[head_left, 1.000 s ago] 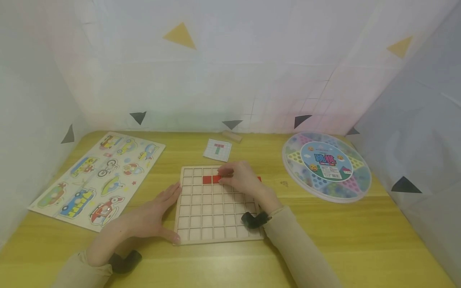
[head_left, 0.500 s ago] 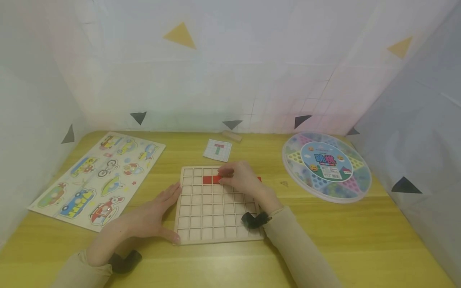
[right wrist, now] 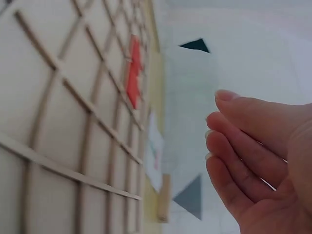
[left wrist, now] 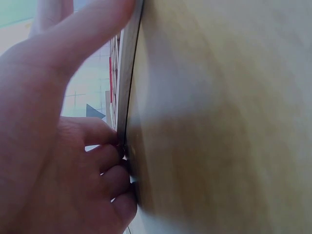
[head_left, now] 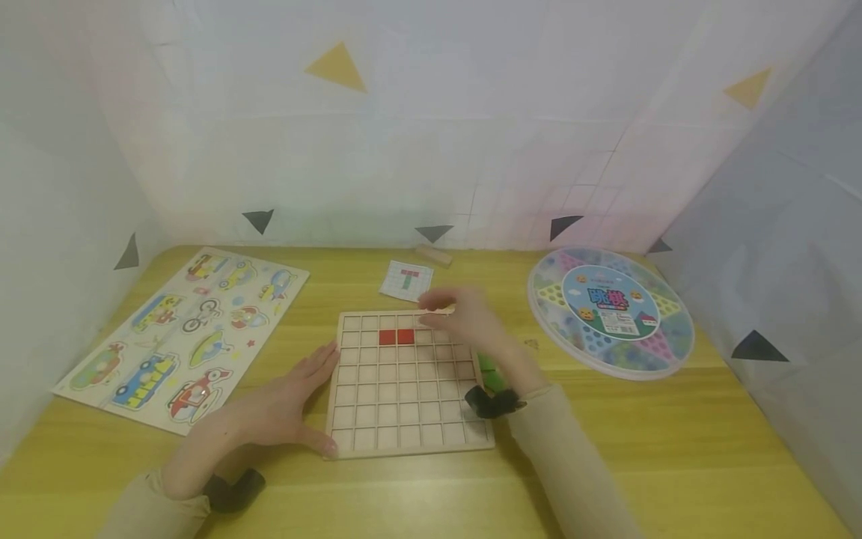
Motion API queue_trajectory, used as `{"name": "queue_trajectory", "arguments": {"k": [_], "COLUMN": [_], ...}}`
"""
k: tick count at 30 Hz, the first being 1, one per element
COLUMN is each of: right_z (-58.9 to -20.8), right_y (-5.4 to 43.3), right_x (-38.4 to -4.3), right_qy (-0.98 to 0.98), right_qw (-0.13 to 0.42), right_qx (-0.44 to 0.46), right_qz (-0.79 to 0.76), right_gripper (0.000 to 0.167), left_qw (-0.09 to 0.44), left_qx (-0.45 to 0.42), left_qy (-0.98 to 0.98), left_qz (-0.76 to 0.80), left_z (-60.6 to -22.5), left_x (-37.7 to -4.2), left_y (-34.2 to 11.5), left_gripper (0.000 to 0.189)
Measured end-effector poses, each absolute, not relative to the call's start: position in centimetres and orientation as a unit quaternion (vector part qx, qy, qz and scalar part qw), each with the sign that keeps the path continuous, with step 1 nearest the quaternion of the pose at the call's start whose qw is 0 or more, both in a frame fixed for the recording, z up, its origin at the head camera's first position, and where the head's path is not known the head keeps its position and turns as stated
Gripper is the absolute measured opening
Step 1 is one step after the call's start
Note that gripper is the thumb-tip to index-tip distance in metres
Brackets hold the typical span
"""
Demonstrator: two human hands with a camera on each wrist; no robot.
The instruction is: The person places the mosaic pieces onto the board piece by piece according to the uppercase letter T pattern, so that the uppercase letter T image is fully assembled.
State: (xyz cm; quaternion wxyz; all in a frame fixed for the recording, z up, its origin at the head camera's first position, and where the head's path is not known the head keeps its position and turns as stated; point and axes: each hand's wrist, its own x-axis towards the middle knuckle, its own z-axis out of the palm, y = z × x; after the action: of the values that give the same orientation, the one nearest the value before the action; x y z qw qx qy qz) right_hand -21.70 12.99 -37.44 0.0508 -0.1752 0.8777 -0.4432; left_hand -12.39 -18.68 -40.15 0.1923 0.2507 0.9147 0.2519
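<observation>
A wooden grid board [head_left: 387, 415] lies on the table, two red square tiles [head_left: 396, 337] side by side in its second row from the top. My left hand [head_left: 283, 400] rests along the board's left edge, thumb at the near corner and fingers farther up. The left wrist view shows its fingers [left wrist: 114, 180] touching the board's side. Over the board's upper right part hovers my right hand [head_left: 468, 318]. In the right wrist view the right hand [right wrist: 253, 156] has loosely bent fingers and nothing visible between them. Green pieces [head_left: 490, 368] lie beside the board, partly hidden by the right wrist.
Behind the board are a small card [head_left: 407, 281] with a red and green T pattern and a small wooden block [head_left: 434, 255]. A vehicle picture puzzle [head_left: 182, 337] lies at the left. At the right is a round board game [head_left: 609, 313]. Patterned sheeting [head_left: 431, 150] surrounds the table.
My right hand has lifted off the red tiles and moved slightly right and away. Both tiles in the grid now show fully, and green pieces have come into sight. The left hand stays put.
</observation>
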Motion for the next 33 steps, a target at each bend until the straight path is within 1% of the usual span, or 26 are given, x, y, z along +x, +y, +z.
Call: {"name": "queue_trajectory", "arguments": {"k": [3,9,16,26,33], "right_z": [-36.4,-35.4,-36.3,-37.7,-38.2], "right_y": [14.0,16.5,18.9,20.9,22.9], "right_x": [-21.5,-21.2,-20.8,-19.6,-19.3], "right_qy": [0.876,0.883,0.905,0.912,0.929], "right_qw": [0.035,0.017,0.01,0.005,0.021], "right_qx": [-0.167,-0.184,-0.162,-0.186,-0.162], "right_qz": [-0.451,-0.431,-0.393,-0.366,-0.333], "right_gripper": [0.028,0.033,0.029,0.03,0.031], "left_qw": [0.194,0.198,0.194,0.196,0.193], "left_qx": [0.248,0.247,0.245,0.24,0.246], "left_qy": [0.915,0.915,0.917,0.919,0.918], "left_qz": [0.251,0.249,0.247,0.244,0.242], "left_z": [-40.2,-40.6,-40.6,-40.2,-40.3], "left_x": [-12.4,-12.5,-12.6,-12.5,-12.5], "left_y": [-18.6,-18.5,-18.7,-18.7,-18.7], "left_gripper": [0.134,0.135,0.137,0.136,0.136]}}
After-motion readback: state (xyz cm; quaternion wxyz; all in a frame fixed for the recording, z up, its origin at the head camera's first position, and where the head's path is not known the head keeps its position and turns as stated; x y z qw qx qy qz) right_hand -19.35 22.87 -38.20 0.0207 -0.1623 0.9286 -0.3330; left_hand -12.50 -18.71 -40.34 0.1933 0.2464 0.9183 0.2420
